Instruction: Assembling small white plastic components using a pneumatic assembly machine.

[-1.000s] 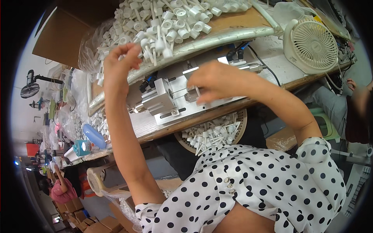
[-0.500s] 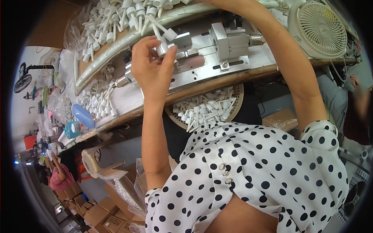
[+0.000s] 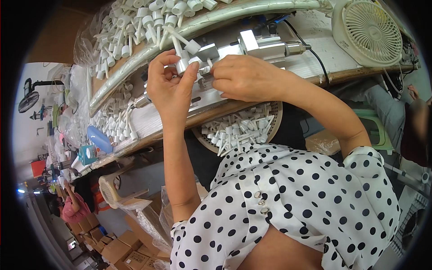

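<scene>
My left hand [image 3: 170, 96] is closed on white plastic caps with thin stems; one cap [image 3: 181, 65] sits between thumb and fingers, and another stemmed cap [image 3: 192, 47] sticks out above it. Just right of it, my right hand [image 3: 247, 77] is closed in a pinch at the metal fixture. A slim white piece [image 3: 209, 63] shows at its fingertips; whether it is gripped or stands in the fixture is hard to tell. The fixture has a grey metal block [image 3: 208, 52] and, farther right, a larger silver clamp block [image 3: 249, 42] with a cylinder [image 3: 294, 48].
A heap of stemmed white caps [image 3: 148, 20] lies behind a plastic-wrapped curved rim [image 3: 128, 74]. More caps [image 3: 114, 123] lie on the bench at left, by a blue object [image 3: 100, 138]. A round basket [image 3: 276, 123] of caps is below the bench edge. A fan [image 3: 371, 33] stands at right.
My right hand has come down from the top edge to the fixture, beside my left hand. The left hand keeps its hold on the caps and has shifted slightly.
</scene>
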`<action>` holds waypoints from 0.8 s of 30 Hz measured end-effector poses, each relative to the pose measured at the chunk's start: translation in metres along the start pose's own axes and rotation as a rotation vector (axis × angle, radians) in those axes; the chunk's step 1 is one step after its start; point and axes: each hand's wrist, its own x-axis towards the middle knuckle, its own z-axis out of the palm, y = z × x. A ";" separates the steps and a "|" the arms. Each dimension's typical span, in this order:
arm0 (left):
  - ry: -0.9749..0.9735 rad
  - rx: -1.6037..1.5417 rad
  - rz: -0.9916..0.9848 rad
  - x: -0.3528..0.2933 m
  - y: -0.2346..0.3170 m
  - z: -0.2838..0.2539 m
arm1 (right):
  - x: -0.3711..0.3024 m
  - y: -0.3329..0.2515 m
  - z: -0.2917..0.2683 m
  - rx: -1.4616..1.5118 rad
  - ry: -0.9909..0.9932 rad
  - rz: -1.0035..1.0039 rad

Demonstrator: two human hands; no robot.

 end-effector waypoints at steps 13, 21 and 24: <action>0.001 -0.002 0.001 0.002 0.002 0.004 | 0.009 -0.005 -0.005 -0.001 0.045 0.101; 0.009 0.062 0.021 0.001 -0.001 0.003 | 0.007 -0.002 -0.003 -0.076 -0.012 0.020; 0.024 0.087 0.042 0.000 -0.002 0.003 | 0.012 -0.005 -0.017 -0.050 0.043 0.033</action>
